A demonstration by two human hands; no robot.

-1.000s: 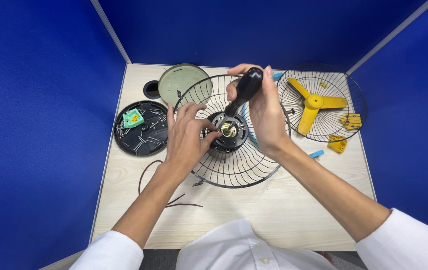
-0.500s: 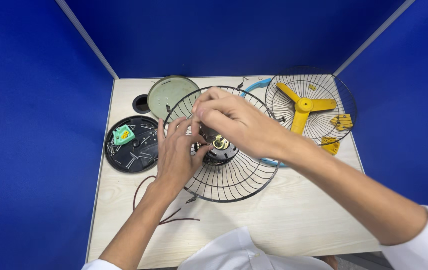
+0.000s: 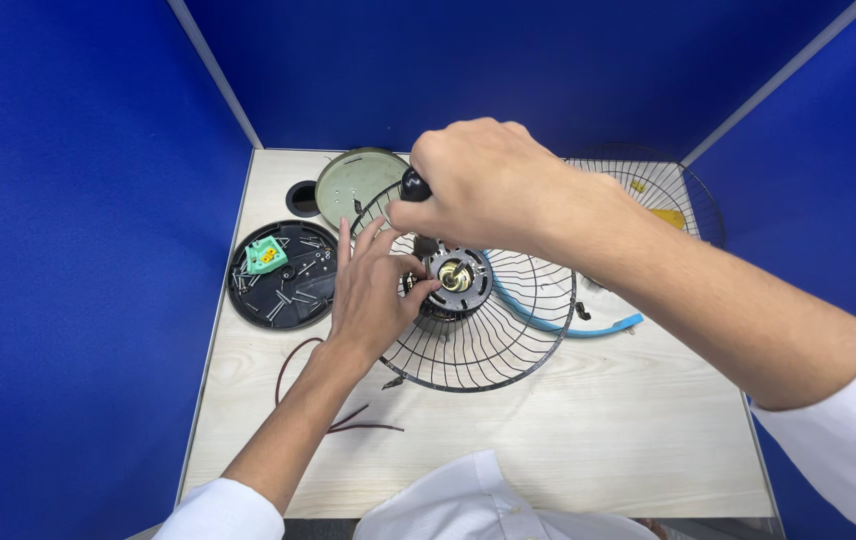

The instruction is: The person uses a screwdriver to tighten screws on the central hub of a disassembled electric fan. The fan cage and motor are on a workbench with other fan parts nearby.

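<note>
A black wire fan guard (image 3: 493, 335) lies on the wooden table with the fan motor (image 3: 456, 279) at its centre, brass shaft up. My left hand (image 3: 368, 295) grips the motor's left side, thumb and fingers on its rim. My right hand (image 3: 483, 185) is closed around a black-handled screwdriver (image 3: 414, 186), held upright over the motor's left edge; its tip is hidden behind my fingers.
A black round tray (image 3: 283, 290) with screws and a green part sits at the left. A grey-green disc (image 3: 358, 185) and a table hole (image 3: 304, 198) lie behind. A second wire guard (image 3: 663, 195) with yellow parts is at the right. A blue strip (image 3: 588, 328) and dark cable (image 3: 293, 365) lie nearby.
My right hand has shifted left and taken an upright grip on the screwdriver over the motor. My left hand stays on the motor. The view has tilted, hiding most of the yellow blade.
</note>
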